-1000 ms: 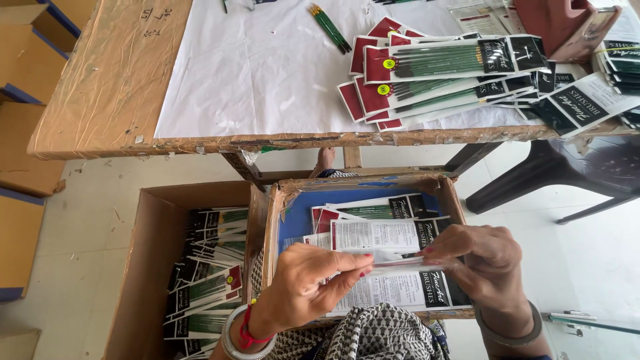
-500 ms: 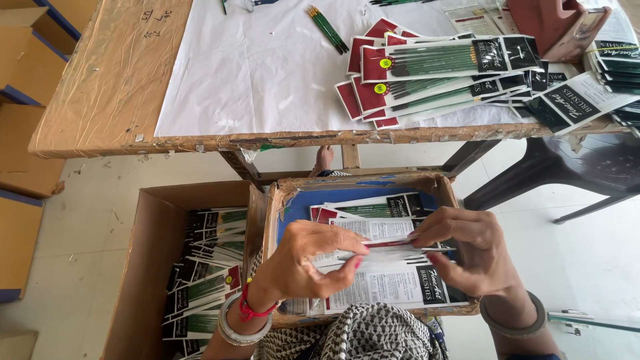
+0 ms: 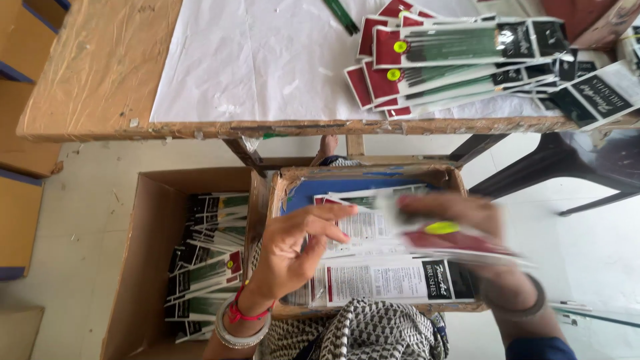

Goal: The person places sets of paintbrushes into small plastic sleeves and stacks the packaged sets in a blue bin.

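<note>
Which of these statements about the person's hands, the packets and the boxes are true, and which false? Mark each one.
1. The right hand holds a packet with a yellow dot. True.
2. The left hand wears a glove. False: it is bare, with bangles at the wrist.
3. The cardboard box on the floor has no packets in it. False: packets lie inside.
4. More packets lie on the table. True.
</note>
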